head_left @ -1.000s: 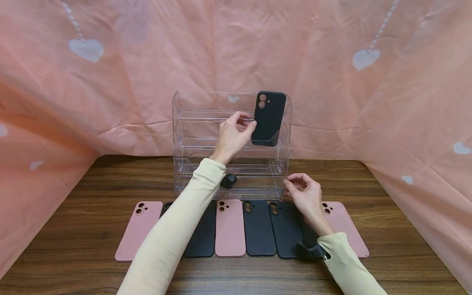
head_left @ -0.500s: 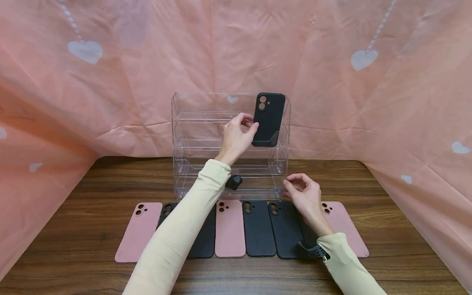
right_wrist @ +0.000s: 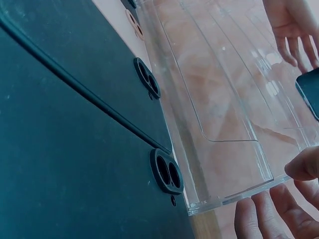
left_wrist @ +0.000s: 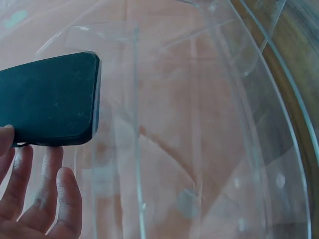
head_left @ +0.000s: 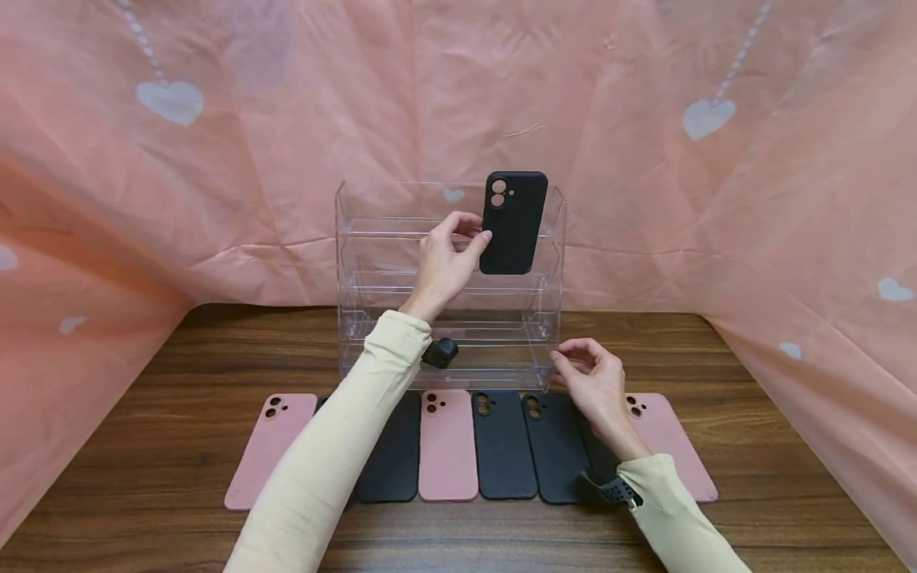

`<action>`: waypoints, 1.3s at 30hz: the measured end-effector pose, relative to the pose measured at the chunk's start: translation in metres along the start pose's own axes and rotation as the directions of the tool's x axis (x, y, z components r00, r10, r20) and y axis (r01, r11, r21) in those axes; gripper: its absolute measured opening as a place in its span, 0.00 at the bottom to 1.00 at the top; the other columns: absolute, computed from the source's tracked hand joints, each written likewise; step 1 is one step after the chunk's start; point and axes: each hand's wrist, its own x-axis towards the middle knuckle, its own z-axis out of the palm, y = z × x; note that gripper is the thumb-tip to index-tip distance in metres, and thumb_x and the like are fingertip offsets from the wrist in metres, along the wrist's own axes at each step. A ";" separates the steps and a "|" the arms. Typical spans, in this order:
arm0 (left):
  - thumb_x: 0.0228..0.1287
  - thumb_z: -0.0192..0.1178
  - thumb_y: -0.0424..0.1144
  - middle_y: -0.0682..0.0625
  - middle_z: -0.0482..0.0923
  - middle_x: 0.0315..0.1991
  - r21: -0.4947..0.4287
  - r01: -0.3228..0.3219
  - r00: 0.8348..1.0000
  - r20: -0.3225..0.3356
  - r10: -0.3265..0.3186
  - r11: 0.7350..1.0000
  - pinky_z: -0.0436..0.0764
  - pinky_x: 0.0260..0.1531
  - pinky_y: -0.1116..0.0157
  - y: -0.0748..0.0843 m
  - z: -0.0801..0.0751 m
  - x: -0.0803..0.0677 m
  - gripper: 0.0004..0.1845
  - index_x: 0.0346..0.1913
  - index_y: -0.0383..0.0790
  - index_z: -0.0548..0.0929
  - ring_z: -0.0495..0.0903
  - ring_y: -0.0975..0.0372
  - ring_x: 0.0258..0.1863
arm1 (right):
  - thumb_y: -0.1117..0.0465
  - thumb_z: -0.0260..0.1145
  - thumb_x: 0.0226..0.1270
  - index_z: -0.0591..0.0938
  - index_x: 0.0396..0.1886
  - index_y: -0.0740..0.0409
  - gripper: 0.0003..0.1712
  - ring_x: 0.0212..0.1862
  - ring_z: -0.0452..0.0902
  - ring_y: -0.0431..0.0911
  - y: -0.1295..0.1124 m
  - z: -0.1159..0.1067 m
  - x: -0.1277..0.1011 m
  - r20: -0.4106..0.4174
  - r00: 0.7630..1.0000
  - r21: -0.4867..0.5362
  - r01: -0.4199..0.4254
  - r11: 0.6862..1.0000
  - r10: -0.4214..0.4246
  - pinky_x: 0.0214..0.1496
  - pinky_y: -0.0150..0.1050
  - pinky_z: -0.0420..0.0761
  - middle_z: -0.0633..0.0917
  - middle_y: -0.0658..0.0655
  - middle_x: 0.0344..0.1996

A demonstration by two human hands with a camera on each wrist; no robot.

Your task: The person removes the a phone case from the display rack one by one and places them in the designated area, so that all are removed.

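Note:
My left hand (head_left: 446, 261) pinches a black phone case (head_left: 513, 223) by its left edge. It holds the case upright at the upper right tiers of a clear acrylic rack (head_left: 372, 239). In the left wrist view the black case (left_wrist: 47, 102) sits above my fingers (left_wrist: 30, 199), with the rack's clear walls (left_wrist: 199, 124) behind it. My right hand (head_left: 591, 380) is at the rack's bottom right corner. In the right wrist view its thumb and fingertips (right_wrist: 259, 216) lie on either side of that corner of the rack (right_wrist: 224, 99).
A row of several phone cases lies flat on the wooden table in front of the rack, among them a pink case (head_left: 268, 450), another pink case (head_left: 447, 446) and a black case (head_left: 503, 446). Pink cloth with white hearts (head_left: 168, 99) hangs behind and at both sides.
My left hand has lifted the black case a little up and to the left, clear of the tier's front lip. My right hand has stayed at the rack's corner.

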 end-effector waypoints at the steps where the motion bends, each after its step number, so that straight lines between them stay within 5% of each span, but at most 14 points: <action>1: 0.69 0.65 0.38 0.43 0.87 0.41 -0.014 -0.002 1.000 -0.004 0.002 1.000 0.87 0.44 0.66 0.001 -0.002 0.000 0.11 0.49 0.37 0.84 0.89 0.55 0.38 | 0.66 0.70 0.67 0.81 0.47 0.67 0.12 0.35 0.88 0.36 0.000 0.000 0.000 0.002 1.000 -0.002 0.000 1.000 0.000 0.37 0.35 0.89 0.86 0.46 0.34; 20: 0.68 0.66 0.36 0.40 0.86 0.45 -0.095 -0.014 1.000 -0.015 0.012 0.995 0.86 0.50 0.52 -0.003 -0.033 -0.005 0.12 0.51 0.35 0.84 0.89 0.49 0.42 | 0.67 0.70 0.67 0.81 0.47 0.66 0.12 0.35 0.88 0.36 0.001 0.001 0.001 0.005 1.000 -0.003 -0.002 1.000 0.002 0.37 0.35 0.89 0.87 0.49 0.36; 28: 0.69 0.66 0.37 0.41 0.86 0.44 -0.077 -0.005 1.000 -0.003 0.005 0.997 0.86 0.49 0.56 -0.008 -0.043 -0.011 0.12 0.51 0.36 0.84 0.89 0.51 0.41 | 0.68 0.69 0.68 0.80 0.48 0.67 0.12 0.36 0.88 0.36 0.002 0.002 0.002 0.012 1.000 0.008 0.000 1.000 0.000 0.38 0.35 0.89 0.86 0.45 0.34; 39: 0.69 0.67 0.38 0.43 0.85 0.43 -0.054 0.005 1.000 0.005 -0.004 0.999 0.84 0.43 0.69 -0.013 -0.058 -0.022 0.12 0.51 0.38 0.84 0.88 0.54 0.39 | 0.68 0.68 0.68 0.80 0.48 0.67 0.12 0.37 0.89 0.36 0.002 0.002 0.003 0.020 1.000 -0.001 0.009 1.000 -0.009 0.39 0.36 0.90 0.88 0.55 0.39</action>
